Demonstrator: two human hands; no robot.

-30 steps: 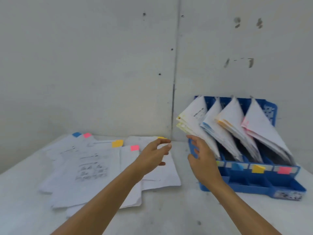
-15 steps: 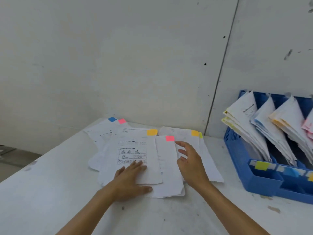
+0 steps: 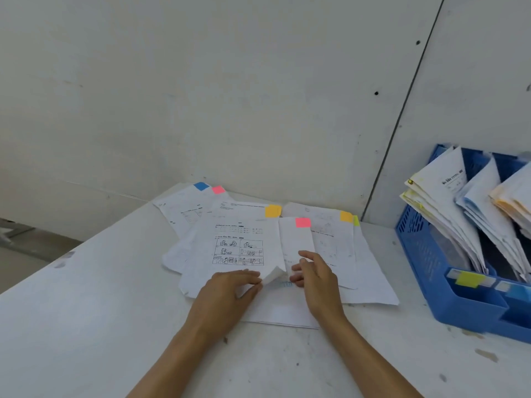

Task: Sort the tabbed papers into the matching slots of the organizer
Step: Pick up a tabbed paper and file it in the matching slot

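Left hand [image 3: 227, 294] pinches the raised corner of the white comic-strip sheet with the orange tab [image 3: 238, 234], atop the pile on the white table [image 3: 86, 326]; right hand [image 3: 316, 280] lies slack-fingered on the pink-tabbed sheet [image 3: 296, 239]. Looks like the pick-up: next, carry it to its matching slot in the blue plastic organizer [image 3: 416, 242].

Pinching lifted corner of comic sheet [image 3: 238, 251] with left hand [image 3: 227, 294]; touching pink-tabbed paper [image 3: 296, 242] with right hand [image 3: 316, 280] on tabletop [image 3: 86, 311].
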